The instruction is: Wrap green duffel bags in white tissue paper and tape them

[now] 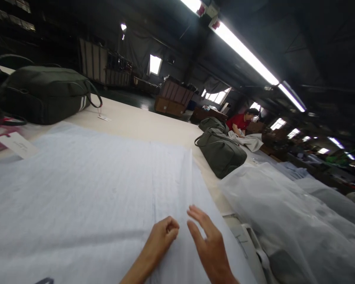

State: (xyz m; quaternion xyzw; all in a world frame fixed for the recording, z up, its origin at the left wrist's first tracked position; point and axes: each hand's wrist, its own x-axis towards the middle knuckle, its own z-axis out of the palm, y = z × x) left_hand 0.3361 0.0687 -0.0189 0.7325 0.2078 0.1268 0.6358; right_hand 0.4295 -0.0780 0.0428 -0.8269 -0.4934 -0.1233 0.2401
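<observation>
A large thin white sheet (pixel 106 177), faintly lined and creased, lies spread over the table in front of me. My left hand (pixel 162 236) is curled low over it, with thumb and fingertips drawn together; whatever may be between them is hidden. Just to the right, my right hand (pixel 208 240) hovers with thumb and fingers apart and nothing in its grasp. A raised fold runs up the sheet beyond both hands, near its right edge.
A dark green bag (pixel 47 92) stands far left, near a white tag (pixel 17 144). Another green bag (pixel 220 154) sits back right. Clear plastic wrapping (pixel 290 209) covers the right side. A person in a red top (pixel 236 120) works at the pale table's (pixel 136 118) far end.
</observation>
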